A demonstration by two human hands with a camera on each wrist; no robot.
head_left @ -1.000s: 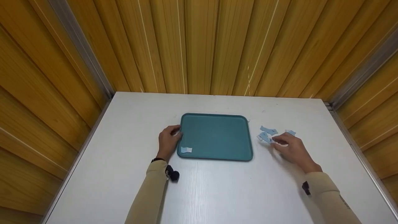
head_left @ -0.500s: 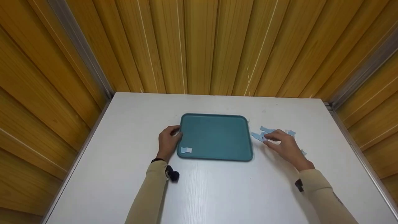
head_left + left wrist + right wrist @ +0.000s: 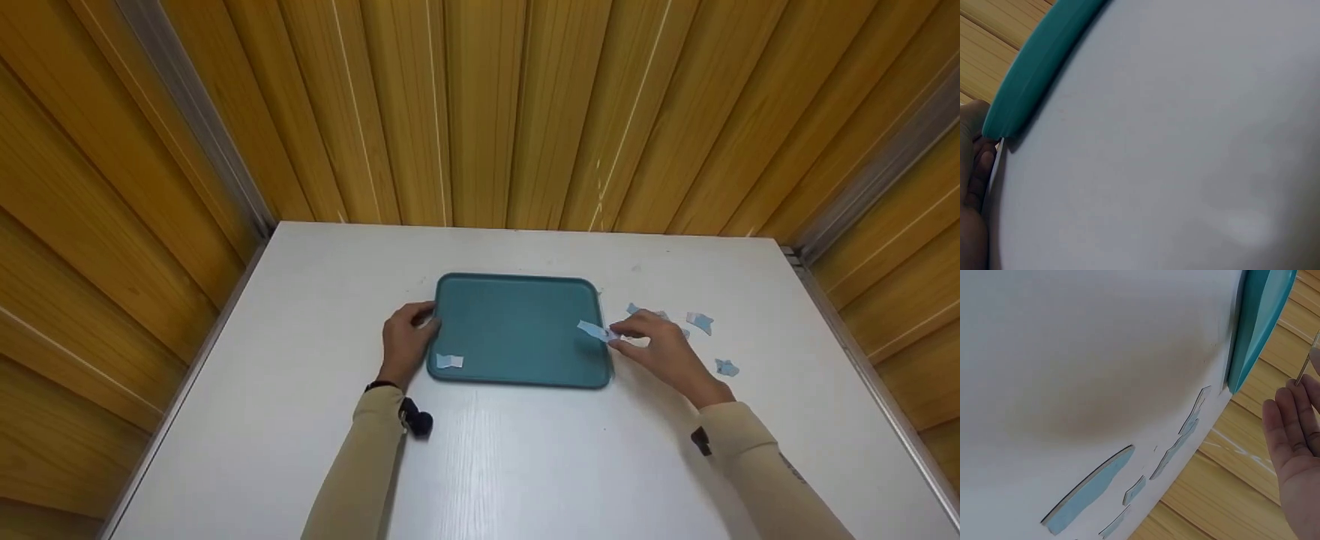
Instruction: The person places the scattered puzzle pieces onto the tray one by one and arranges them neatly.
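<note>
A teal tray [image 3: 517, 322] lies flat on the white table. At its left edge my left hand [image 3: 406, 341] holds the rim between thumb and fingers; part of that hand [image 3: 974, 169] shows in the left wrist view. My right hand [image 3: 664, 352] pinches a light-blue puzzle piece [image 3: 590, 329] by one end, with its other end reaching over the tray's right rim. In the right wrist view the same piece [image 3: 1307, 363] appears edge-on at the fingertips. Another puzzle piece [image 3: 450, 361], blue and white, lies in the tray's near left corner.
Right of the tray, several loose pieces lie on the table, among them a blue-and-white piece [image 3: 700, 322] and a small blue piece [image 3: 726, 367]. My right hand partly covers others. Yellow wood-patterned walls [image 3: 480, 112] enclose the table's back and sides.
My right hand has taken a blue puzzle piece from the loose group and carried it left to above the tray's right edge. My left hand and the tray have stayed put.
</note>
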